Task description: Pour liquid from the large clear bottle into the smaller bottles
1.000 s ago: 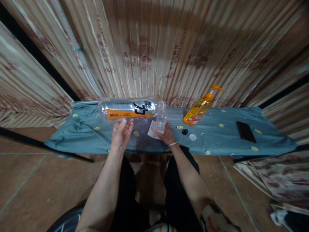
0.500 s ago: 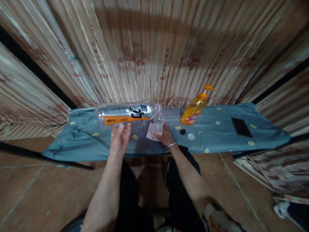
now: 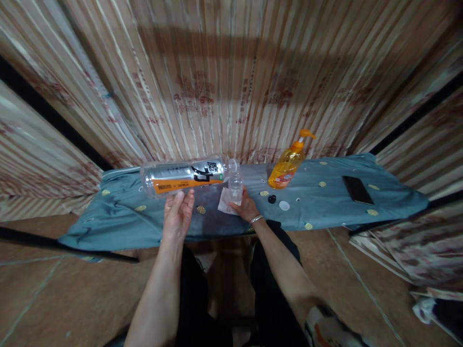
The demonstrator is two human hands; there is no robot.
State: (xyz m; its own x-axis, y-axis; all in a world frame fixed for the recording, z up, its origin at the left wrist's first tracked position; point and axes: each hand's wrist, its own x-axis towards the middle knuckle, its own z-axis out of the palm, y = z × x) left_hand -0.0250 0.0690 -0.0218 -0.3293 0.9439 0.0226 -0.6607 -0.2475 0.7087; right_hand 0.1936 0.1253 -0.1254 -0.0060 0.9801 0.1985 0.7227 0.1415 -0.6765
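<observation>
My left hand [image 3: 179, 212] holds a large clear plastic bottle [image 3: 173, 177] from below, tipped on its side. The label is silver and orange, and the uncapped mouth points right. My right hand [image 3: 246, 206] is closed around a small clear bottle [image 3: 236, 185] that stands upright on the cloth. The large bottle's mouth is at the top of the small one; whether they touch I cannot tell. Beside the small bottle's base lies a pale folded tissue [image 3: 224, 200]. To the right of my right hand are a black cap [image 3: 271, 199] and a white cap [image 3: 284, 206].
A yellow pump bottle [image 3: 286, 168] stands toward the back of the blue-green cloth-covered table [image 3: 311, 202]. Further right lies a black phone [image 3: 357, 190]. Behind the table hangs a striped curtain [image 3: 202, 72], and dark metal poles [image 3: 54, 115] frame both sides.
Both hands keep their grips and the two bottles stay mouth to mouth. The whole view has shifted slightly; little else differs.
</observation>
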